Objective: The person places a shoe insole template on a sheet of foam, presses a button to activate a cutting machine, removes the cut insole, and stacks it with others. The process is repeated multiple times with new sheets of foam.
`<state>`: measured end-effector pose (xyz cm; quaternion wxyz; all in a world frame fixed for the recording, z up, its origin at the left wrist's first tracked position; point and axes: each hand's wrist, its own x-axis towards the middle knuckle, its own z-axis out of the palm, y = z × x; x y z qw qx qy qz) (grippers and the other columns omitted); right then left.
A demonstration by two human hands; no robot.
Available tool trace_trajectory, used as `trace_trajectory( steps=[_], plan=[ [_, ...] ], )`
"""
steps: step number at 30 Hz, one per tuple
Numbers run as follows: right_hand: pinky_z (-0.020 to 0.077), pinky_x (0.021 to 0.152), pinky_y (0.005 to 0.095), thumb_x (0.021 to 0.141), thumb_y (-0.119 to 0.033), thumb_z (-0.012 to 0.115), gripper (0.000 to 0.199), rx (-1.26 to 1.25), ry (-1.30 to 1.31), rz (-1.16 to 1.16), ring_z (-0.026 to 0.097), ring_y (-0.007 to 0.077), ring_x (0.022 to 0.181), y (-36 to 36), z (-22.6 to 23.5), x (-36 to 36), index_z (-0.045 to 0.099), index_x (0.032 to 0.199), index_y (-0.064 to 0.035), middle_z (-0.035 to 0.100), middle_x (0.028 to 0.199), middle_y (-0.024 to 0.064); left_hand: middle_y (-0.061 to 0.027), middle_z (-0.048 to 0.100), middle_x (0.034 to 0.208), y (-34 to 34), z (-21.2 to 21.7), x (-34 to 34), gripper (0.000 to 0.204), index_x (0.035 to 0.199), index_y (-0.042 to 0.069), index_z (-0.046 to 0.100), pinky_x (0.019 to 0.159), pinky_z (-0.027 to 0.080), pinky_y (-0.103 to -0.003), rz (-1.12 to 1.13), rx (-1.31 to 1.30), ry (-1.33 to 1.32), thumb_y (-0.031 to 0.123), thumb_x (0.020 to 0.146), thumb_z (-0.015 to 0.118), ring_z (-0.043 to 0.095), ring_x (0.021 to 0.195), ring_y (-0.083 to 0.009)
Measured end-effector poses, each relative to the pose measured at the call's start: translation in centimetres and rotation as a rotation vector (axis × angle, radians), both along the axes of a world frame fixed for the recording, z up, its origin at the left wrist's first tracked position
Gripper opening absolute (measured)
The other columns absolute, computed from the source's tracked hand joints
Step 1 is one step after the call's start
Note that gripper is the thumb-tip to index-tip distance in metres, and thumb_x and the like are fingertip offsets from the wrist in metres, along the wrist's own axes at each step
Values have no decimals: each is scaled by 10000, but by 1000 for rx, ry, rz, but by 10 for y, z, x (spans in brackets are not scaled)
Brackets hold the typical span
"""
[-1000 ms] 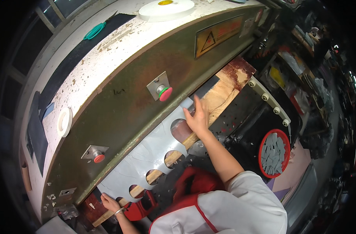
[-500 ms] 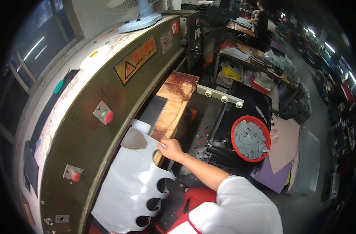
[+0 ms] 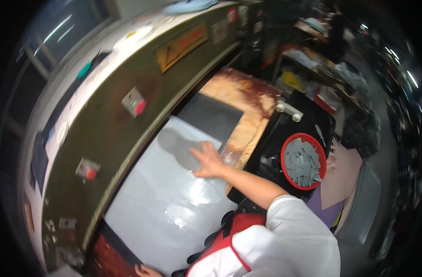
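My right hand (image 3: 207,160) lies on a large pale grey-white sheet (image 3: 155,194), fingers spread and holding nothing. Beside its fingertips the sheet shows rounded darker grey patches (image 3: 171,140); whether these are holes or marks I cannot tell. At the bottom edge of the view, part of my left hand (image 3: 147,271) shows by the sheet's near edge, its grip cut off from sight. Under the sheet's far end sits a black sheet (image 3: 210,116) on a worn wooden board (image 3: 255,101). Scalloped cut-outs along the sheet's right side are partly hidden by my body and apron.
A green machine beam (image 3: 114,122) with red push buttons (image 3: 140,106) runs along the left. To the right, a red basin (image 3: 323,159) of grey scraps and a knife (image 3: 320,135) rest on a black surface. Pink and purple sheets (image 3: 338,177) lie beyond the basin.
My right hand has gone from pinching the sheet's edge to lying spread on it. Sheet and board reach farther right, and more of the black sheet shows. The view has shifted too.
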<state>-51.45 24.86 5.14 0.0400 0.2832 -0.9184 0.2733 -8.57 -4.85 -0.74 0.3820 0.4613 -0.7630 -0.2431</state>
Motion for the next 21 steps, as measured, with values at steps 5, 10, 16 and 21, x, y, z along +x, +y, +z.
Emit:
trace_trajectory(
  steps=[5,10,16,21],
  plan=[
    [475,914,408,543,-216,852,777,-333,-322,79,564,320,1069,42,30,-3,508,1231,-107,576,1141,229,-141,645,999,45,47,-87,313,1242,12,543,812,492,-317,-102,233,-73,101,942,532,626,857,-195],
    [518,730,290,685,-56,814,617,-847,-800,-123,620,165,863,91,51,-29,468,1196,-43,624,1051,127,-139,652,935,124,80,-254,273,1072,11,624,782,482,-372,-909,76,-85,78,809,647,618,877,-295],
    [381,993,454,609,-150,816,737,111,64,-254,437,396,1166,135,37,-33,502,1273,-83,470,1222,236,-217,369,1430,183,77,-361,741,1346,19,440,1122,222,-551,-1384,-60,-410,266,718,748,311,1369,-366],
    [467,884,385,726,-149,752,755,100,-341,-101,573,311,981,122,34,30,414,1398,-92,547,1136,208,-215,320,1471,189,78,-344,821,1377,67,426,1127,171,-582,-1557,-56,-446,320,674,766,259,1397,-380]
  ],
)
